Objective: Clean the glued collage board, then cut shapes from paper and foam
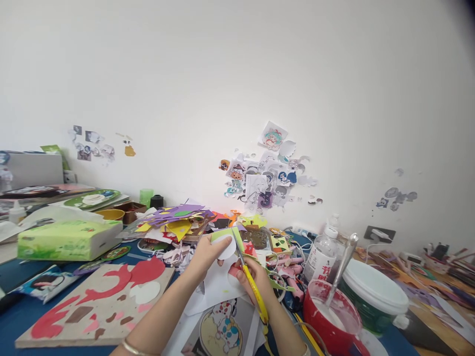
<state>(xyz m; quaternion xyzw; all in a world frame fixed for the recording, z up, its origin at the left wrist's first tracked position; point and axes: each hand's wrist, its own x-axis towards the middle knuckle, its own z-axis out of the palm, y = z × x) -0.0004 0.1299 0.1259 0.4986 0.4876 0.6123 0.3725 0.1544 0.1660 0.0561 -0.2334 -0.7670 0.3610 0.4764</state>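
Observation:
My left hand [211,254] is closed on a piece of green paper [238,238], pinching a white round paper cutout [225,248] against it. My right hand [256,277] is wrapped round yellow-handled scissors [256,291], their blades pointing up along the green paper. A small red piece and another white rounded piece show by the right fingers; whether they are held I cannot tell. Below both hands lies a white sheet [211,291], and nearer me a printed cartoon picture [226,329].
At left a board [122,291] carries red, brown and pink cutouts, near a green tissue pack [70,240]. Paper scraps [178,220] pile up behind my hands. At right stand a red bowl [311,314] with a spoon, a lidded tub [374,287] and a clear bottle [322,254].

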